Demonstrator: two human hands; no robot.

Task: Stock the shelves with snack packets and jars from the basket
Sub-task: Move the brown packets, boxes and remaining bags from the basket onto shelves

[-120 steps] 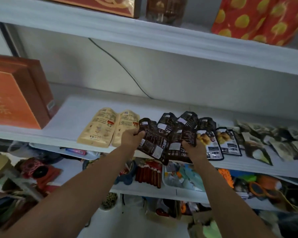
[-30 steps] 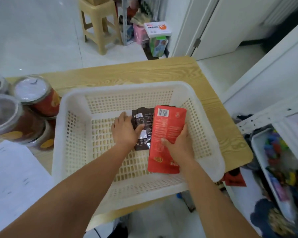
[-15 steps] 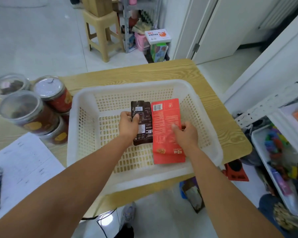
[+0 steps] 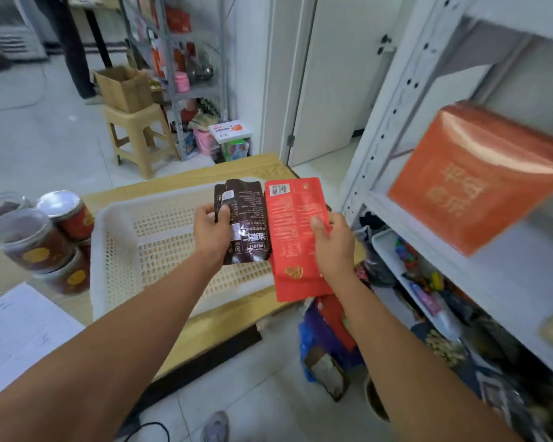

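beside white shelving (image 4: 393, 100), left hand (image 4: 211, 232) pinches a dark packet (image 4: 248, 215), right hand (image 4: 332, 245) grips a barcoded red packet (image 4: 292, 224).

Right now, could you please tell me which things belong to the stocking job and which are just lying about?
Job: dark packet in left hand, red packet in right hand, white basket, jars, shelf.
Lying about: stool, cardboard box, paper sheet.

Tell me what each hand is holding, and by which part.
The left hand grips the dark brown packet at its upper left edge. The right hand grips the red packet at its right edge, about midway up.
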